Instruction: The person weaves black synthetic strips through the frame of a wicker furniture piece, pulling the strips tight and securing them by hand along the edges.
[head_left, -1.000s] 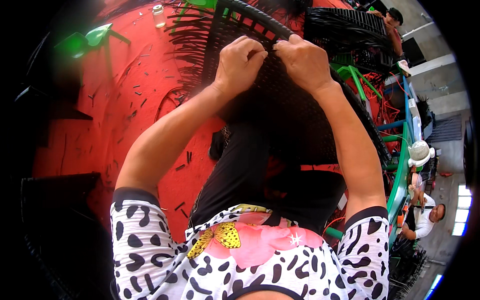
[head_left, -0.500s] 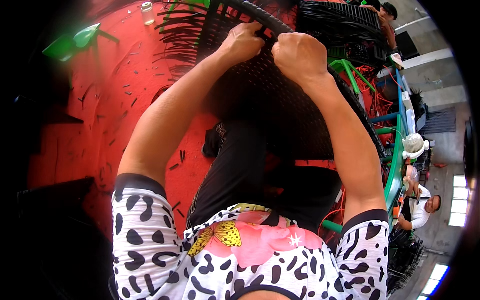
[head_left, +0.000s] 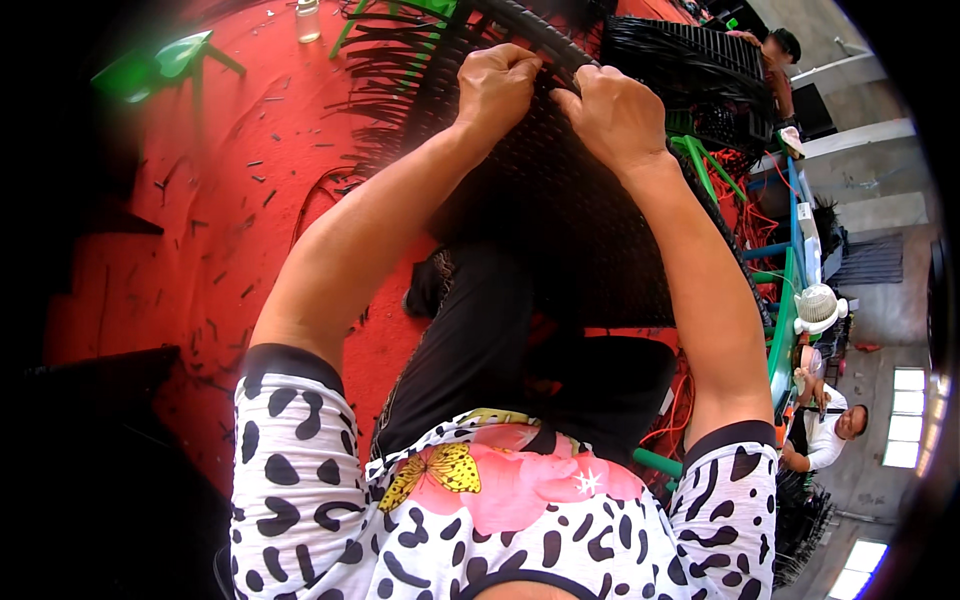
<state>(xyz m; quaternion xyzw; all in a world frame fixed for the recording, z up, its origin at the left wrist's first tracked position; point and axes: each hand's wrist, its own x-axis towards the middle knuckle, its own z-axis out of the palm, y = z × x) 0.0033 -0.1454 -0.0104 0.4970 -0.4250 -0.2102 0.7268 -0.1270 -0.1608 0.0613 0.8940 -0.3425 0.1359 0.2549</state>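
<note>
In front of me leans a large black woven piece [head_left: 590,235] made of flat strips, with a thick rim along its upper edge. Many loose black strip ends [head_left: 385,75] stick out from its left side. My left hand [head_left: 495,90] is pinched at the weave just below the rim, and what looks like a black strip is between its fingertips. Close to its right, my right hand [head_left: 620,115] curls its fingers at the rim while its thumb points left. Whatever those curled fingers hold is hidden behind the hand.
Dark scraps litter the red floor [head_left: 240,240]. Green stools [head_left: 185,58] and a glass jar [head_left: 307,22] stand at the far left. On the right are a green-legged stand [head_left: 710,165], a white fan [head_left: 818,308] and red cords [head_left: 680,415]. Two other people [head_left: 825,435] work at the right.
My left hand has turned, its fingertips now pinched nearer the rim. The right hand has shifted slightly right, and its thumb now stands out to the left. The view has swung a little.
</note>
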